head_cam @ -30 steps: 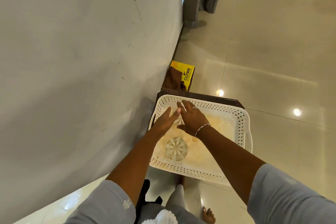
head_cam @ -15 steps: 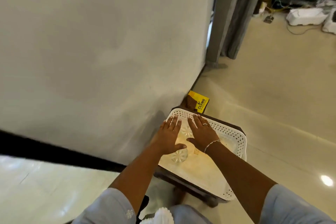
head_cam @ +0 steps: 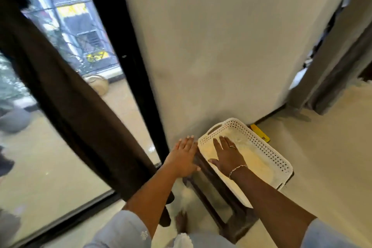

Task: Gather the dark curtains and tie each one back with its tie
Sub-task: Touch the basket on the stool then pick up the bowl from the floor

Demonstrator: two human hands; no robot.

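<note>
So, left hand [head_cam: 182,157]: open and flat, fingers straight and close together, palm down, holding nothing. It sits just left of the basket, over the stool's edge.
Right hand [head_cam: 227,157]: also open, fingers straight, spread flat over the basket's near end. Can't tell if it actually touches the bottom. It has a thin ring [head_cam: 232,146] on one finger and a chain bracelet [head_cam: 237,168] at the wrist.
Curtain [head_cam: 70,96]: dark brown cloth, soft and matte, hanging in one long, loosely bunched strip well left of the left hand. Neither hand is on it.
Basket [head_cam: 259,144]: white plastic, rectangular with rounded corners, walls full of small holes, slot handle at the far end.
Stool [head_cam: 221,197]: dark wood, straight legs, right under the basket and both hands.
Frame [head_cam: 128,46]: thick black bar between the curtain and the wall, glass to its left.
Wall [head_cam: 221,56]: pale, smooth, straight ahead of both hands.
Box [head_cam: 260,134]: yellow, flat, just past the basket.
Floor [head_cam: 322,157]: glossy beige, right of the right hand.
Sleeves [head_cam: 124,231]: light blue fabric.
</note>
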